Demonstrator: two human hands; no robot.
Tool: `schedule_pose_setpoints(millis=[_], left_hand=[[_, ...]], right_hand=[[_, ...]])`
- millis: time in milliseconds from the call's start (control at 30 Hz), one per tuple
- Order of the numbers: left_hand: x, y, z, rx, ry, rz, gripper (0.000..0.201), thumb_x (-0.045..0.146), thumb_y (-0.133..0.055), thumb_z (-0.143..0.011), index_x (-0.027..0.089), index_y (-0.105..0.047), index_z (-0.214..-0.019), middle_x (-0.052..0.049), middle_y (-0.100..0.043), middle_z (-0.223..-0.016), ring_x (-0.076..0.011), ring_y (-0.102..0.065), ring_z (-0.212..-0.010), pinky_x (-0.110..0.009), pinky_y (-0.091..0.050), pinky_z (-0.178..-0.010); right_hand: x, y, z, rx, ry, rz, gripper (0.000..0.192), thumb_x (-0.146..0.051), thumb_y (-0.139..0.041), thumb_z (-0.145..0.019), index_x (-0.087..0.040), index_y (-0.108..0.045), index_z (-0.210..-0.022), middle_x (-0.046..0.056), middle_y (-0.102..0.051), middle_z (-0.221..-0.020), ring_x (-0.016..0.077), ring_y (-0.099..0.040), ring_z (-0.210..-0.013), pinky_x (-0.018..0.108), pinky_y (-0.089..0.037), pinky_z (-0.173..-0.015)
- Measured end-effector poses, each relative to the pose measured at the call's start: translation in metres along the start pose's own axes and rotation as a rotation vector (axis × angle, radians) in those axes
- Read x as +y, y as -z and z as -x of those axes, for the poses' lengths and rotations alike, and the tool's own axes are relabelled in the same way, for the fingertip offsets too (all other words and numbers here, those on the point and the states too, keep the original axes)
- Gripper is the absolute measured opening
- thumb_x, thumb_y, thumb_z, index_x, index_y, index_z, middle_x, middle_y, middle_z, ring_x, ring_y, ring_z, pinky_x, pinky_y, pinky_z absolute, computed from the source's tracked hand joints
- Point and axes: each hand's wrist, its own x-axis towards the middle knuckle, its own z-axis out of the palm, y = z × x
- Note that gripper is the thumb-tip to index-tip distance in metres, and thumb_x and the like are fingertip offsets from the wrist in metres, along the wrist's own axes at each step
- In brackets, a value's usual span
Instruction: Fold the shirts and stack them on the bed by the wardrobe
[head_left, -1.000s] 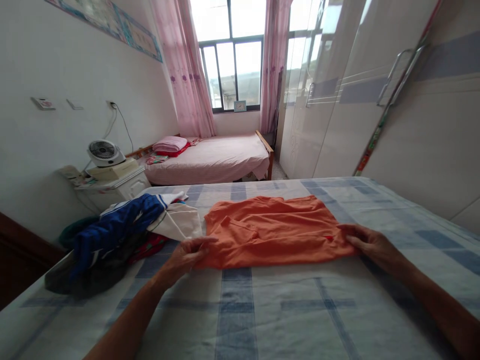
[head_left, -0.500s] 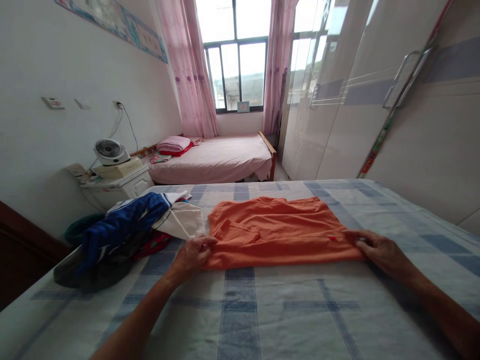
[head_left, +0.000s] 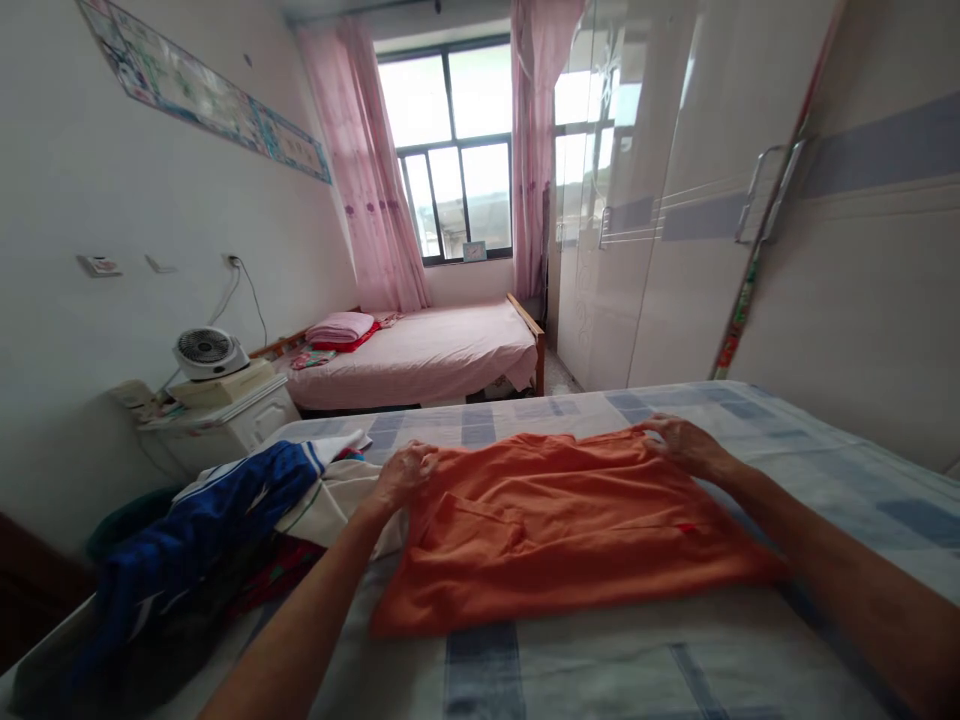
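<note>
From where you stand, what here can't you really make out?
- Orange shirt, head view: its underside and whatever is folded beneath are hidden.
- Left hand and right hand: fingertips curl into the cloth, so the grip is unclear.
- Clothes pile: cut off by the left edge.
- Wall poster: print too small.

Free room, near bed [head_left: 570, 670]: I am seeing bare checked sheet lying open along the near edge, in front of the orange shirt [head_left: 570, 525], and open again to the right of it, toward the wardrobe [head_left: 750, 250].

Obstacles, left: a heap of clothes [head_left: 202, 520] is crowding the left side, touching the shirt's left edge just beside my left hand [head_left: 405, 475]. A nightstand [head_left: 225, 425] carrying a fan [head_left: 202, 352] is standing close beyond the heap.

Obstacles, right: my right hand [head_left: 686, 445] is working near the far edge, the wardrobe standing well apart.
</note>
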Motion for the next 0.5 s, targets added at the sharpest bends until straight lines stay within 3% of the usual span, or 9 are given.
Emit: schedule_pose_setpoints(millis=[100,233,400,500], left_hand=[[-0.006,-0.019,-0.005,-0.004,-0.024,0.006,0.029,0.025,-0.049,-0.080,0.020,-0.066,-0.104,-0.007,-0.066,-0.096,-0.0183,-0.060,-0.089,-0.026,-0.043,-0.083],[-0.012,-0.036,-0.004,0.158,0.018,0.065,0.029,0.024,-0.048,-0.081,0.017,-0.066,-0.104,-0.008,-0.067,-0.097,-0.0203,-0.058,-0.093,-0.030,-0.042,-0.086],[-0.015,-0.043,-0.006,0.213,0.047,0.176,0.032,0.028,-0.046,-0.083,0.017,-0.065,-0.106,-0.008,-0.065,-0.100,-0.0201,-0.059,-0.091,-0.030,-0.044,-0.083],[-0.019,-0.045,-0.009,0.220,0.028,0.260,0.039,0.035,-0.046,-0.084,0.018,-0.060,-0.116,-0.007,-0.065,-0.100,-0.0188,-0.060,-0.084,-0.030,-0.046,-0.079]], right_hand=[[-0.003,-0.013,-0.011,-0.011,0.003,0.144,0.029,-0.023,-0.046,-0.077,-0.023,-0.069,-0.094,0.007,-0.065,-0.108,0.0235,-0.059,-0.098,0.036,-0.043,-0.081],[-0.001,-0.031,-0.012,0.047,0.015,0.205,0.024,-0.023,-0.043,-0.082,-0.019,-0.067,-0.084,0.010,-0.066,-0.096,0.0228,-0.058,-0.093,0.036,-0.039,-0.079],[0.005,-0.046,-0.012,0.186,0.067,0.351,0.024,-0.022,-0.041,-0.084,-0.015,-0.062,-0.076,0.010,-0.064,-0.084,0.0215,-0.057,-0.081,0.034,-0.035,-0.073],[0.008,-0.046,-0.013,0.275,0.003,0.331,0.022,-0.023,-0.041,-0.085,-0.016,-0.060,-0.078,0.009,-0.063,-0.085,0.0208,-0.056,-0.080,0.033,-0.035,-0.072]])
